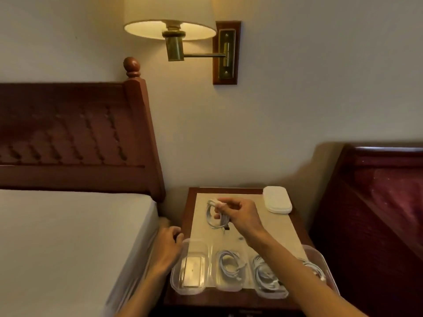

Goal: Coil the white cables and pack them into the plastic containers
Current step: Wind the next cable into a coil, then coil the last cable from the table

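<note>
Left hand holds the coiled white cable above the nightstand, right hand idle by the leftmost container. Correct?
Hands are swapped. The head view shows the right hand holding the coiled white cable above the nightstand, and the left hand idle by the leftmost container.

Wall: plain, cream
Lamp: lit, upper centre
Headboard: carved wood, left
Nightstand: lower centre
</note>
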